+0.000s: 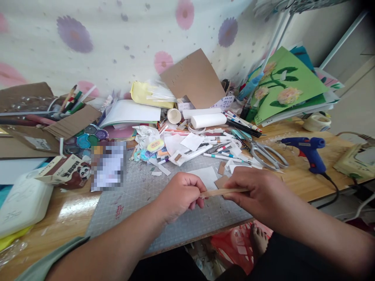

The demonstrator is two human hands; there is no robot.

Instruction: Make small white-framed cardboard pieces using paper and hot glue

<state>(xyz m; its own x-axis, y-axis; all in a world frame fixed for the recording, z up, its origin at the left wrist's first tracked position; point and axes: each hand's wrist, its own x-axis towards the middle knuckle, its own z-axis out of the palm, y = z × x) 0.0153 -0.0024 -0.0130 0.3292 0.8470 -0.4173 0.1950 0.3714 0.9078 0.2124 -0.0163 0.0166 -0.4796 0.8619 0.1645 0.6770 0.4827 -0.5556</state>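
A narrow tan strip [218, 192], seemingly cardboard, stretches between my two hands above the near part of the grey cutting mat [134, 228]. My left hand [184, 193] pinches its left end with curled fingers. At the other end, my right hand [254, 187] grips the strip between thumb and fingers, partly covering it. Just behind the hands lie a white paper sheet [205, 176] and small brown cardboard pieces [222, 181].
Paper scraps, markers and large scissors [268, 154] crowd the mat's far side. A blue hot glue gun [310, 150] with a cord stands right. At left are a panda-printed carton [66, 171], a white plastic container [25, 203] and a cardboard box [32, 138] of tools.
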